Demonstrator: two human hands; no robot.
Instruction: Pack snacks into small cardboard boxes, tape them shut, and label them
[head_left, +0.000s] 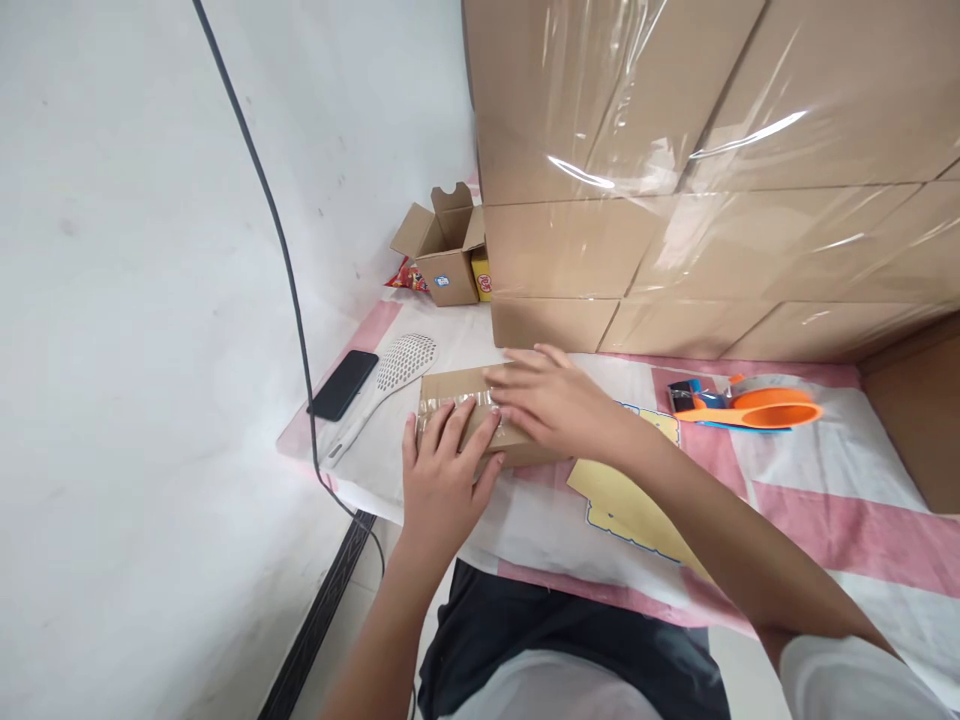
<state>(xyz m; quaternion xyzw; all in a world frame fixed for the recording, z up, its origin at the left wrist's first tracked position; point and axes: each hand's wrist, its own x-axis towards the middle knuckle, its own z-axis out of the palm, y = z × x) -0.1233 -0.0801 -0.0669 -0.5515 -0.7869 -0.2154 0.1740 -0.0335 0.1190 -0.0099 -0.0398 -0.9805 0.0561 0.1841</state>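
A small cardboard box (457,383) lies on the cloth-covered table, with shiny clear tape across its top. On its near left part, my left hand (448,455) rests with the fingers spread over the tape. My right hand (551,405) lies flat over the right part of the box, fingers stretched out to the left. Both hands press on the top and hide much of it. Left of the box is a white slotted skimmer (406,362), and beside that a black phone (343,385). Yellow paper (630,505) lies partly beneath my right forearm.
An orange tape dispenser (776,408) sits at the right. Behind stands a wall of cardboard boxes (562,250) under clear film. An open carton (448,270) and a red packet (407,277) are at the back left. A black cable (277,215) hangs along the white wall.
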